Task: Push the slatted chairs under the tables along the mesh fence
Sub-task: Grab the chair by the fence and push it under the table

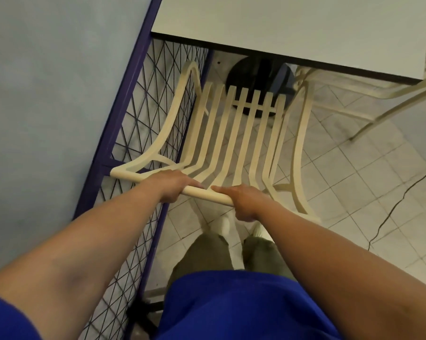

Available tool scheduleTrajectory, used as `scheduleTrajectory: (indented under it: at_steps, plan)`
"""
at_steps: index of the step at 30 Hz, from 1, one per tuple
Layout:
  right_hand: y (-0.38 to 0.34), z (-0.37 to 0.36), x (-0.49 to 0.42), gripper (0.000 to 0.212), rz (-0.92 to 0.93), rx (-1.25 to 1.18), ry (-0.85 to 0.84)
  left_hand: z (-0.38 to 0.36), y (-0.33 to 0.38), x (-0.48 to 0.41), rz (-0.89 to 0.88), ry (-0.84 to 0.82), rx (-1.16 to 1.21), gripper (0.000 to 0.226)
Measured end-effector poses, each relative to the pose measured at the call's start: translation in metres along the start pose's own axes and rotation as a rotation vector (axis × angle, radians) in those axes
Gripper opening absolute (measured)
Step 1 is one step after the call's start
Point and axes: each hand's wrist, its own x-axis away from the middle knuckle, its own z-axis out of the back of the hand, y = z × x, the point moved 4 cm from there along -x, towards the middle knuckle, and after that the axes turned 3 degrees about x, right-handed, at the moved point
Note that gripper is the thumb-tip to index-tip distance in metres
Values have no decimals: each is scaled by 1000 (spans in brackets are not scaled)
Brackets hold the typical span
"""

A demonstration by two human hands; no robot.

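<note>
A cream slatted chair (234,133) stands in front of me, its seat front reaching up to the near edge of a white table (293,28). My left hand (170,185) and my right hand (241,202) both grip the chair's top back rail, side by side. The chair's left armrest runs close along the purple-framed mesh fence (143,114). The table's black round base (258,77) shows under the tabletop, behind the seat slats.
A second cream slatted chair (368,94) stands at the right, partly under the same table. A thin black cable (391,209) snakes across the white tiled floor at right. Beyond the fence is a pale blue surface (47,94). My legs and shoes are directly behind the chair.
</note>
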Motion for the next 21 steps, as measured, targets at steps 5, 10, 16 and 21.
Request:
scheduleTrajectory:
  at_steps: [5, 10, 16, 21]
  plan:
    - [-1, -1, -3, 91, -55, 0, 15, 4, -5, -3, -69, -28, 1, 84]
    - [-7, 5, -13, 90, -97, -14, 41, 16, -17, -8, -123, -31, -33, 83]
    - [-6, 15, -33, 93, -116, -24, 44, 27, -33, -21, -130, -18, -59, 85]
    - [-4, 18, -39, 95, -113, -35, 25, 32, -37, -26, -126, -24, -68, 85]
